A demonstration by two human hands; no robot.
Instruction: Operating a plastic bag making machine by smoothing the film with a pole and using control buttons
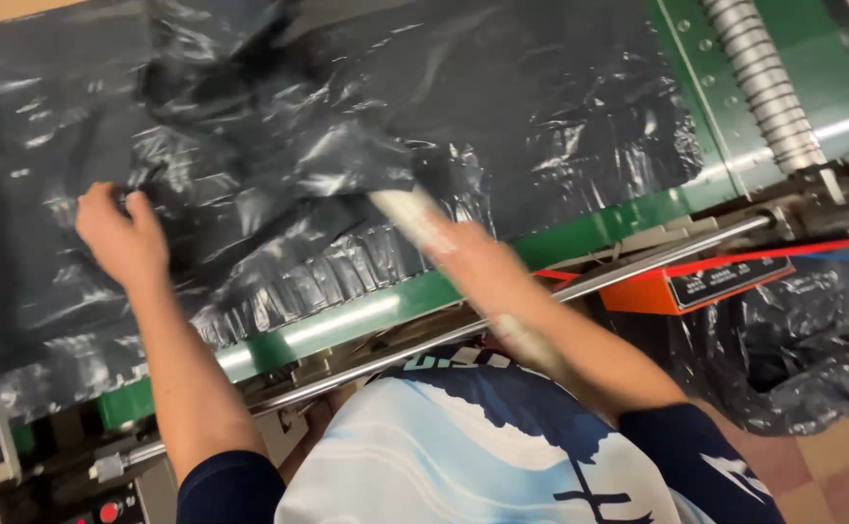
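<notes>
stack of dark grey plastic bags [279, 184] lies spread over the green machine table [366, 315], covering most of it from the left edge to near the right end; glossy, heavily wrinkled, top sheet folded back toward the middle. stacked, crimped bag edges show along the near edge of the table.

left hand [119, 233]: on the bags near the left end, fingers curled shut, pinching a fold of the plastic.

right hand [449, 238]: motion-blurred, near the middle of the near edge, gripping a pale stick-like tool [400, 209] whose far end goes under the folded sheet. exact finger positions cannot be told.

around: chrome rod [502, 315] runs along the near side, below the table edge. ribbed metal roller [764, 82] at the far right corner. orange box [696, 286] below the right end, more crumpled dark plastic [793, 359] beside it on the floor.
</notes>
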